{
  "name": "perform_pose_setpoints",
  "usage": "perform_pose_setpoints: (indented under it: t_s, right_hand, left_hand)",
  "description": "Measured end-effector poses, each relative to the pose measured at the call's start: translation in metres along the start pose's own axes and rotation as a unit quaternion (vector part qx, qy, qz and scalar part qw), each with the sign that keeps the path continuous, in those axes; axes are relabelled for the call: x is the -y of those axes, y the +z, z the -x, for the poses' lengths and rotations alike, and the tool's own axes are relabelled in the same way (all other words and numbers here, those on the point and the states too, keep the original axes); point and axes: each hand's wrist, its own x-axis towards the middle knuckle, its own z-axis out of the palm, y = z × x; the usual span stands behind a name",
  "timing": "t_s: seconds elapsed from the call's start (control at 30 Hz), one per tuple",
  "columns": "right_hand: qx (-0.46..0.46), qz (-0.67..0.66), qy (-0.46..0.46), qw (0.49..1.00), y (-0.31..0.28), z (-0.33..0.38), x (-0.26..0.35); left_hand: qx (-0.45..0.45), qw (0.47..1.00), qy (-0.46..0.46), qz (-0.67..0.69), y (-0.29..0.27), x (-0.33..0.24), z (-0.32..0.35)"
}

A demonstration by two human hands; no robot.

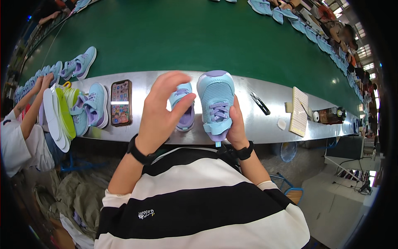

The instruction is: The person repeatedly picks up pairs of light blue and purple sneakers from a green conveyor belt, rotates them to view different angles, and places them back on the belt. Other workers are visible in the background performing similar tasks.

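My right hand grips a light blue sneaker by its side near the heel. The sneaker has purple laces, a strap and a purple lining, and its toe points away from me. Just left of it, my left hand is raised with thumb and fingers apart and nothing between them. Behind that hand a second light blue sneaker rests on the metal ledge, partly hidden by the fingers.
Along the metal ledge lie a phone, a pair of sneakers, a black cutter and a yellowish pad. Beyond runs a green belt bearing more sneakers. At the left, another person's arms hold insoles.
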Motion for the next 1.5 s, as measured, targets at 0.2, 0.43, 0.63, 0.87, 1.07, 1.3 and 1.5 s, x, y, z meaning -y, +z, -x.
perform_pose_setpoints:
  t_s: [0.2,0.43,0.63,0.87,1.07,1.3,1.5]
  right_hand:
    - [0.010,0.044,-0.090,0.995,-0.002,0.007,-0.005]
    - [-0.010,0.210,-0.173,0.962,-0.014,0.011,-0.007]
    - [-0.015,0.259,-0.193,0.946,-0.013,0.015,0.000]
    - [-0.013,0.265,-0.204,0.942,-0.009,0.016,0.003]
    - [-0.009,0.234,-0.216,0.948,-0.006,0.014,0.000]
    - [-0.015,0.312,-0.241,0.919,-0.012,0.014,0.001]
    - [-0.018,0.411,-0.293,0.863,-0.018,0.013,0.005]
  left_hand:
    - [0.031,0.998,0.054,0.032,0.011,-0.017,-0.021]
    - [-0.009,0.999,0.006,0.044,0.013,-0.024,-0.004]
    - [-0.002,0.997,-0.023,0.078,0.009,-0.030,-0.001]
    - [-0.006,0.998,0.036,0.042,0.012,-0.020,-0.001]
    - [-0.063,0.990,-0.016,0.125,0.015,-0.024,0.001]
    - [-0.020,0.998,0.017,0.062,0.003,-0.025,-0.001]
    - [-0.009,0.992,0.126,-0.017,0.000,-0.023,-0.003]
